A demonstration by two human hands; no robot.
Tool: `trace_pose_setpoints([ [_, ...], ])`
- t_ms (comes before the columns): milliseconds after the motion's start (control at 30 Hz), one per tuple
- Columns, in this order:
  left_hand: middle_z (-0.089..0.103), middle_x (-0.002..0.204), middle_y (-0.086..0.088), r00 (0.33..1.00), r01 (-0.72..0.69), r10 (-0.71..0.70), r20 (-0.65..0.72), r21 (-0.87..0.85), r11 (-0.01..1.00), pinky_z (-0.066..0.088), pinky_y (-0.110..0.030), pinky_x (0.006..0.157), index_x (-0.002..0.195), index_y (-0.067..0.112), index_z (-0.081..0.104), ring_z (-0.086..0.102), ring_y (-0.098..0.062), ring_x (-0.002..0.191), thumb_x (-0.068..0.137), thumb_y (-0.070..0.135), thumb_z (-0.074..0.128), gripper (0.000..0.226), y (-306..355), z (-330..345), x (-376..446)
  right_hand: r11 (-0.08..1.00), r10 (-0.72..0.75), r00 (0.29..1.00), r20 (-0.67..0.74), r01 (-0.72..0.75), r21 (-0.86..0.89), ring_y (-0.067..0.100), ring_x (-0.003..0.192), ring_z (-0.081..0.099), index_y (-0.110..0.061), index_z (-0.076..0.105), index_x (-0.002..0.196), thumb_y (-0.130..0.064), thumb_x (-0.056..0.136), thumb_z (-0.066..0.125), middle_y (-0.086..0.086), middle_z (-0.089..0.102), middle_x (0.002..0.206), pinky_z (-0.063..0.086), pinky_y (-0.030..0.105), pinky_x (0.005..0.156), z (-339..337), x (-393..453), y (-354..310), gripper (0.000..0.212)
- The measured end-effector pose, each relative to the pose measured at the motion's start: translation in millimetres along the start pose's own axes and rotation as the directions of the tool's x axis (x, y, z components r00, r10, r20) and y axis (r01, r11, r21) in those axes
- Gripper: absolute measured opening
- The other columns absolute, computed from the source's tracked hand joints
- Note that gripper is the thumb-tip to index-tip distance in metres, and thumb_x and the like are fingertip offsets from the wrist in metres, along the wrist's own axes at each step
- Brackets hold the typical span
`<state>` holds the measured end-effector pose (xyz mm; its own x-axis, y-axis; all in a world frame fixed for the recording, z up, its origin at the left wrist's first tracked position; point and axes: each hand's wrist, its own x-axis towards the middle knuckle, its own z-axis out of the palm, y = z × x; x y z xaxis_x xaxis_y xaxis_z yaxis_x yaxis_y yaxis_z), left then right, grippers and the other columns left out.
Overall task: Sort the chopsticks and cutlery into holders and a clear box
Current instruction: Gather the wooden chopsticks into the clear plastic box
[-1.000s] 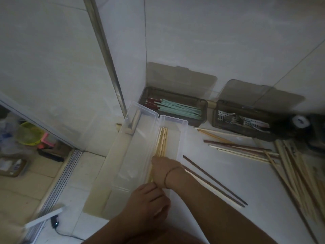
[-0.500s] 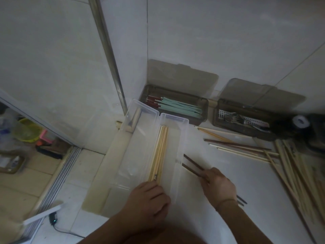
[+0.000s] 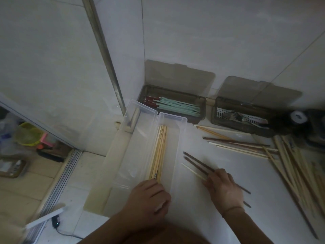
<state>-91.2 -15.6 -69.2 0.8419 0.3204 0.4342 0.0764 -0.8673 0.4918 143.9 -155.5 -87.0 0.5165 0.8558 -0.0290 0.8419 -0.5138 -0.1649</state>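
Two dark brown chopsticks (image 3: pixel 202 165) lie on the white tabletop (image 3: pixel 219 217) at lower centre-right; right hand (image 3: pixel 224 188) sits on them, fingers curled over the sticks, seems to grip them. Left hand (image 3: pixel 149 198) at bottom centre, fingers curled on the near end of the clear box (image 3: pixel 173 138), covering the ends of the bamboo chopsticks (image 3: pixel 158 152) inside; whether it holds them, can't tell. Brown holder (image 3: pixel 202 106) upper centre has green chopsticks (image 3: pixel 177 108); second holder (image 3: pixel 216 110) right of it has forks (image 3: pixel 232 116). Loose chopsticks pile (image 3: pixel 290 159) at right edge.
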Motion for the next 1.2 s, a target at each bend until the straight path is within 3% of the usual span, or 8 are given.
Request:
trace_pose_setpoints([
  [100, 0.060, 0.075, 0.005, 1.000, -0.007, 0.007, -0.011, 0.006, 1.000, 0.043, -0.025, 0.063, 0.075, 0.019, 0.064, 0.052, -0.017, 0.069, 0.080, 0.019, 0.073, 0.011, -1, 1, 0, 0.994, -0.089, 0.996, 0.008, 0.089, -0.060, 0.027, 0.070, 0.057, -0.014, 0.066, 0.075, -0.017, 0.075, 0.075, 0.004, 0.053, 0.097, 0.038, 0.027, 0.035, -5, 0, 9, 0.010],
  [233, 0.060, 0.075, 0.005, 1.000, -0.002, 0.003, -0.025, 0.014, 1.000, 0.044, -0.028, 0.062, 0.074, 0.019, 0.065, 0.053, -0.018, 0.069, 0.081, 0.019, 0.072, 0.010, -1, 2, -1, 0.964, 0.153, 0.981, -0.123, -0.120, 0.235, 0.019, 0.055, 0.051, -0.015, 0.055, 0.085, -0.009, 0.091, 0.056, 0.004, 0.057, 0.081, 0.025, 0.018, 0.043, -40, 18, -13, 0.009],
  [400, 0.061, 0.083, 0.003, 0.999, -0.016, 0.011, -0.048, -0.088, 0.996, 0.045, -0.027, 0.066, 0.079, 0.016, 0.065, 0.054, -0.017, 0.074, 0.079, 0.020, 0.072, 0.008, 1, -3, -2, 0.513, 0.278, 0.960, -0.043, -0.110, 0.851, 0.012, 0.060, 0.055, -0.035, 0.043, 0.097, -0.004, 0.095, 0.046, 0.001, 0.058, 0.071, 0.045, 0.020, 0.053, -83, 58, -77, 0.031],
  [533, 0.051, 0.098, 0.001, 0.981, 0.061, -0.106, -0.161, -0.262, 0.963, 0.041, -0.021, 0.080, 0.097, 0.013, 0.052, 0.050, -0.011, 0.089, 0.083, 0.035, 0.068, 0.030, 0, -6, -8, 0.610, 0.100, 0.991, 0.088, -0.131, 0.781, 0.019, 0.076, 0.063, -0.026, 0.057, 0.085, 0.003, 0.090, 0.050, 0.003, 0.060, 0.091, 0.057, 0.029, 0.062, -83, 76, -122, 0.030],
  [600, 0.047, 0.103, 0.000, 0.966, 0.092, -0.151, -0.210, -0.266, 0.960, 0.041, -0.022, 0.083, 0.101, 0.011, 0.049, 0.048, -0.011, 0.094, 0.091, 0.042, 0.058, 0.033, 1, -3, -9, 0.781, -0.048, 0.982, 0.182, -0.077, 0.620, 0.022, 0.086, 0.063, -0.018, 0.063, 0.094, 0.001, 0.089, 0.047, 0.006, 0.061, 0.100, 0.055, 0.031, 0.079, -71, 84, -134, 0.025],
  [800, 0.057, 0.108, 0.004, 0.989, 0.075, -0.084, -0.121, -0.079, 0.994, 0.048, -0.030, 0.080, 0.107, 0.022, 0.057, 0.058, -0.016, 0.093, 0.092, 0.041, 0.058, 0.024, 1, 4, -7, 0.975, -0.127, 0.792, 0.597, -0.010, 0.221, 0.027, 0.113, 0.055, 0.000, 0.055, 0.120, -0.010, 0.093, 0.047, 0.016, 0.055, 0.126, 0.043, 0.025, 0.086, -40, 99, -159, 0.029],
  [1067, 0.067, 0.095, 0.010, 0.998, 0.036, -0.031, -0.056, 0.091, 0.995, 0.044, -0.028, 0.068, 0.089, 0.026, 0.071, 0.060, -0.012, 0.080, 0.089, 0.041, 0.066, 0.016, 0, 7, 0, 0.967, -0.184, 0.794, 0.580, 0.040, 0.251, 0.030, 0.112, 0.053, -0.001, 0.053, 0.123, -0.023, 0.098, 0.044, 0.019, 0.052, 0.126, 0.044, 0.031, 0.090, -39, 93, -160, 0.034],
  [1200, 0.070, 0.091, 0.015, 0.998, 0.040, -0.035, -0.051, 0.096, 0.995, 0.045, -0.028, 0.062, 0.082, 0.028, 0.073, 0.062, -0.010, 0.072, 0.078, 0.044, 0.078, 0.016, -1, 10, 1, 0.869, -0.251, 0.947, 0.200, 0.130, 0.477, 0.025, 0.101, 0.060, -0.018, 0.045, 0.137, -0.029, 0.095, 0.048, 0.010, 0.061, 0.115, 0.050, 0.033, 0.088, -52, 87, -139, 0.043],
])
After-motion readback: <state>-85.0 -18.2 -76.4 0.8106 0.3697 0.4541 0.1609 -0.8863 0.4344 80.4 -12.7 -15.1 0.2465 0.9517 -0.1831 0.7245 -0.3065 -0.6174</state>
